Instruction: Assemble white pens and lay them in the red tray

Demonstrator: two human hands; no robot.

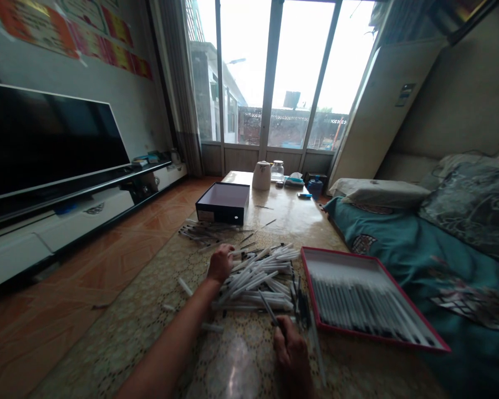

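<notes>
My right hand (291, 348) is closed around a slim grey pen (268, 306), whose far end points up and left over the table. Farther forward, my left hand (221, 264) has its fingers drawn together at the left edge of a heap of white pen tubes (253, 277). Whatever those fingers hold is hidden. To the right lies a shallow pink-rimmed box (376, 260), with a row of clear pens with dark ends (357, 305) laid side by side in it. Thin dark refills (202, 233) are scattered beyond my left hand.
A dark open box (222, 216) stands behind the refills. A kettle (261, 176), a glass jar (277, 171) and a tissue pack (294, 179) are at the table's far end. A sofa with a teal cover (382, 238) borders the right side. Loose tubes (185, 286) lie left.
</notes>
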